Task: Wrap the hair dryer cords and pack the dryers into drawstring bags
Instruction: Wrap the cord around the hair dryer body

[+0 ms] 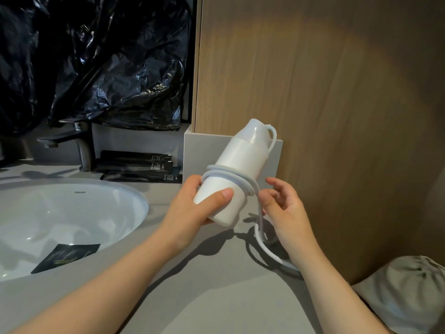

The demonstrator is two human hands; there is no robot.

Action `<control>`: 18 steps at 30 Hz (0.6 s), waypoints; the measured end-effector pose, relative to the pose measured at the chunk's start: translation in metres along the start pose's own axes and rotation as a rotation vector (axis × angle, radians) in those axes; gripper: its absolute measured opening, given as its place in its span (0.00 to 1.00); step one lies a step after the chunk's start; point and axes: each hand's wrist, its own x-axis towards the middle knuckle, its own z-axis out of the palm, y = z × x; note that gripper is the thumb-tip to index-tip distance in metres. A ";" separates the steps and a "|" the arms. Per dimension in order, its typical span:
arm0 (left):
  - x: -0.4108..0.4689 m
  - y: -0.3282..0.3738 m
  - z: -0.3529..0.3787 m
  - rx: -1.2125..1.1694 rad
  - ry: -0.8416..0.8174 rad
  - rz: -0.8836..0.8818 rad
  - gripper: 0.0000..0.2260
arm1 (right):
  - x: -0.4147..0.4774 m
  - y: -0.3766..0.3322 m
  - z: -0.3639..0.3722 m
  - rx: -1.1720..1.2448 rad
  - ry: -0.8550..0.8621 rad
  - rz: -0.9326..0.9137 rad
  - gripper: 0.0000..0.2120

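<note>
Head view: at frame centre the left hand (192,210) grips the white hair dryer (240,155), tilted above the counter (216,297); the right hand (284,208) pinches its cord (258,233), looped round the body

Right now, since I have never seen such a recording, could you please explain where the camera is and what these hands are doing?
There is no machine: one camera on a person's head looks down at their bare hands. The left hand grips a white hair dryer above a grey counter; the right hand holds its cord, partly coiled round the dryer's body. A sink lies left, with a black sachet inside, more sachets beside the faucet. A grey cloth bundle sits lower right.
</note>
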 end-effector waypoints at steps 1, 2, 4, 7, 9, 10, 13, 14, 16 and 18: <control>0.000 0.001 0.000 -0.030 -0.018 -0.002 0.32 | 0.001 0.000 -0.002 -0.008 -0.004 0.015 0.31; 0.001 0.001 0.000 -0.039 -0.032 -0.001 0.32 | 0.001 -0.002 -0.002 -0.012 -0.018 0.023 0.32; 0.001 0.001 -0.001 -0.056 -0.046 -0.005 0.32 | 0.000 -0.002 -0.002 -0.037 -0.048 0.011 0.32; 0.002 0.000 -0.001 -0.094 -0.038 -0.020 0.33 | -0.003 0.001 0.001 -0.084 -0.070 -0.011 0.28; 0.002 0.000 -0.001 -0.102 -0.025 -0.023 0.33 | -0.004 0.005 0.004 -0.103 -0.089 -0.020 0.28; 0.002 -0.001 -0.001 -0.104 -0.024 -0.027 0.33 | -0.004 0.005 0.004 -0.112 -0.100 -0.017 0.29; 0.002 -0.002 -0.001 -0.140 -0.063 -0.062 0.32 | -0.003 0.003 0.003 -0.121 -0.127 0.027 0.32; 0.002 -0.003 -0.002 -0.162 -0.083 -0.079 0.31 | -0.003 0.001 0.001 -0.112 -0.146 0.045 0.32; 0.003 -0.004 -0.002 -0.186 -0.115 -0.101 0.29 | -0.002 0.000 -0.002 -0.077 -0.174 0.055 0.32; 0.004 -0.005 -0.003 -0.182 -0.119 -0.103 0.29 | -0.002 -0.002 -0.002 -0.035 -0.156 0.041 0.29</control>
